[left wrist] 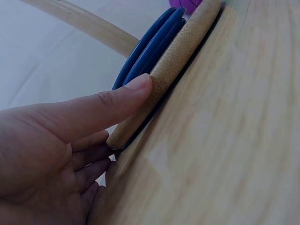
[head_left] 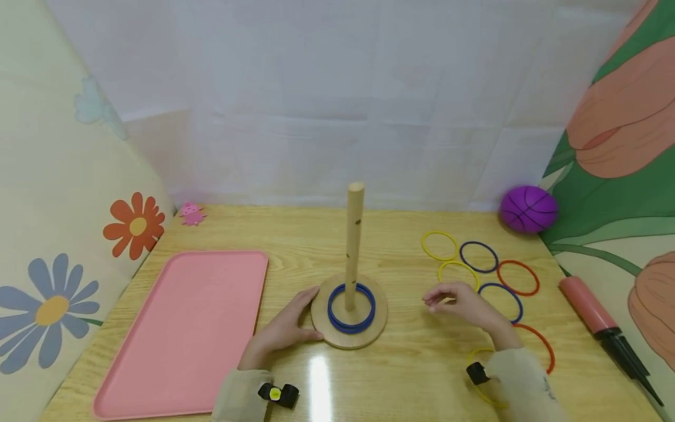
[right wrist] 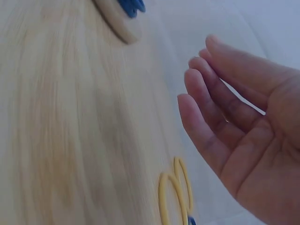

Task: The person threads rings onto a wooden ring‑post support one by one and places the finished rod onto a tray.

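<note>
A round-based wooden peg stand (head_left: 354,234) stands upright on the table, with several blue rings (head_left: 351,328) stacked round the foot of its peg. Its base rim is held from the left by my left hand (head_left: 285,325); in the left wrist view the thumb (left wrist: 117,101) lies on the rim's edge and the fingers reach round the far side, partly hidden. My right hand (head_left: 464,305) hovers between the stand and the loose rings, fingers loosely bent and nothing in them. Closest to it lies a yellow ring (head_left: 442,271), partly covered by the hand in the head view.
More loose rings lie on the right: a yellow ring (head_left: 423,235), a blue ring (head_left: 478,242), a red ring (head_left: 537,284) and others. A pink tray (head_left: 200,328) lies left. Around the edges are a purple ball (head_left: 528,209), a hand pump (head_left: 593,310) and a pink figure (head_left: 192,214).
</note>
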{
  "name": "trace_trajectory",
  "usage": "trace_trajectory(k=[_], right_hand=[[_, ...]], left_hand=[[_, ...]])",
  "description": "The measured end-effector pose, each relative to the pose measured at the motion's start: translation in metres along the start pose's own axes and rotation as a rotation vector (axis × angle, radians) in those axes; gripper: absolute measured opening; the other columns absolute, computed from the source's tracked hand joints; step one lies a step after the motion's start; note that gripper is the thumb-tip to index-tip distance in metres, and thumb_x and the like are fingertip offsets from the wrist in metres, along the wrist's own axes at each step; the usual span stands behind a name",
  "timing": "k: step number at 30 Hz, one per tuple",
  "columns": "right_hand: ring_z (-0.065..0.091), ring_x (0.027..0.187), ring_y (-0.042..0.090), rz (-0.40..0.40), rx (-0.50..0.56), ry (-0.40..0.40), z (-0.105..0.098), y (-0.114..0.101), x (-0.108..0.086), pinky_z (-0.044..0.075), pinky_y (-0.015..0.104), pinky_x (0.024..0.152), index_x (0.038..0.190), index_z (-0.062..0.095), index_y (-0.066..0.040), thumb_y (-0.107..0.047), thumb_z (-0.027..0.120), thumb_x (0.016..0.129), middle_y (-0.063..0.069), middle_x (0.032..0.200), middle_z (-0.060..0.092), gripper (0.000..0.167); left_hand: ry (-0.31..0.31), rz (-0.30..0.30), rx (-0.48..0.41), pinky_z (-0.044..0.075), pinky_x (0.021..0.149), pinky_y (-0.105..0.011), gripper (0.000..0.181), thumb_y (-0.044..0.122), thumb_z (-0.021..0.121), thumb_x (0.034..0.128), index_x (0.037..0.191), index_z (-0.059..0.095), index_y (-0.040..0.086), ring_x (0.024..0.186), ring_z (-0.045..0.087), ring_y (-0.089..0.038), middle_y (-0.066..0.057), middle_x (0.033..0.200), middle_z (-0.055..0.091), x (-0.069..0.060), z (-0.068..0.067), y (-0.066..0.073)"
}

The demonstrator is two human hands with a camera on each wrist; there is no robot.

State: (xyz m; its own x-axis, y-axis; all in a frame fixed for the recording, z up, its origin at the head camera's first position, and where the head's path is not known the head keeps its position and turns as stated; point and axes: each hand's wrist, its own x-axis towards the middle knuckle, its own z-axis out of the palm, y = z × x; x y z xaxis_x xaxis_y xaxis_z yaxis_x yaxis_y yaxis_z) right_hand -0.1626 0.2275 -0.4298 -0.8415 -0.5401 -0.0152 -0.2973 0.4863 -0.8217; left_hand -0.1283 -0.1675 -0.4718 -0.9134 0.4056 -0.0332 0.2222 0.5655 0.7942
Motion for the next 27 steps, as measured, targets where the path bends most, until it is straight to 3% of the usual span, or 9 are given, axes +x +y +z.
trace_trajectory(k=[12,27], right_hand=[[0.060,0.087,-0.006,0.102,-0.054,-0.116,-0.024,0.021,-0.040,0.055,0.018,0.075,0.105,0.069,0.001,-0.013,0.072,0.086,0.013,0.100,0.071,0.024],[0.057,0.083,-0.003,0.168,-0.106,-0.203,-0.024,0.034,-0.069,0.052,0.017,0.071,0.096,0.069,-0.008,-0.012,0.076,0.081,-0.001,0.093,0.067,0.017]], left_hand=[[0.005,-0.010,0.008,0.019,0.119,-0.059,0.097,0.026,0.083,0.0758,0.151,0.027,0.000,0.144,0.024,-0.045,-0.025,0.156,0.027,0.000,0.000,-0.003],[-0.001,0.003,0.000,0.019,0.119,-0.059,0.096,0.025,0.082,0.0765,0.151,0.027,-0.001,0.144,0.023,-0.045,-0.026,0.156,0.026,0.001,0.000,-0.002]])
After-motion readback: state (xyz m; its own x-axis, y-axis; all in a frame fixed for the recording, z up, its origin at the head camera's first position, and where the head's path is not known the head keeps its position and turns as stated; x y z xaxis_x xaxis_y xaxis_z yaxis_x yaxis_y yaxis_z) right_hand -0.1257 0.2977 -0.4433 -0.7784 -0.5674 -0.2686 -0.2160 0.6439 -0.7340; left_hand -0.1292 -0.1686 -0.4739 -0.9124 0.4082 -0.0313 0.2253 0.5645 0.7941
